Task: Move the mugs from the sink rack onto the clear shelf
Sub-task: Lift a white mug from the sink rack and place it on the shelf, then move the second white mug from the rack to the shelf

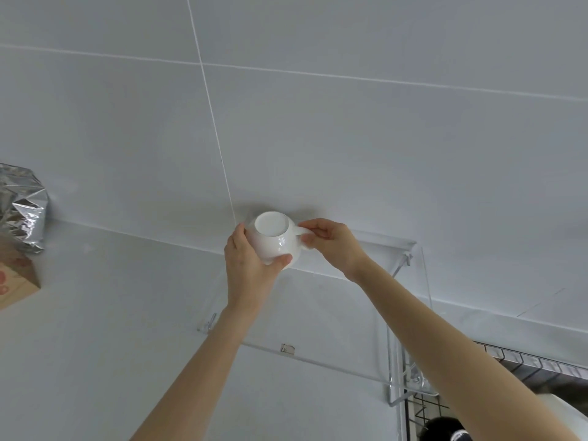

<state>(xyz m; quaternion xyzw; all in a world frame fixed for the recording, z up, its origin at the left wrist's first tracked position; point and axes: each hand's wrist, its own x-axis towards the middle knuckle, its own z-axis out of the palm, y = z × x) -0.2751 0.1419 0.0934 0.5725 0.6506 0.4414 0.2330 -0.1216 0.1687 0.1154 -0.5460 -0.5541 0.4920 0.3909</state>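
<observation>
A round white mug (275, 238) is held upside down, its flat base facing me, over the back of the clear shelf (334, 358) near the tiled wall. My left hand (251, 265) wraps the mug's body from the left and below. My right hand (331, 243) pinches the mug's handle on its right side. The clear shelf is a see-through acrylic panel with a small label on its front edge. A black wire sink rack (541, 366) shows at the lower right, and a dark mug (445, 429) sits at the bottom edge below it.
A silver foil bag (22, 205) and a brown cardboard box (16, 281) stand at the far left against the wall. The shelf's clear side bracket (410, 377) stands at its right end, close to the sink rack.
</observation>
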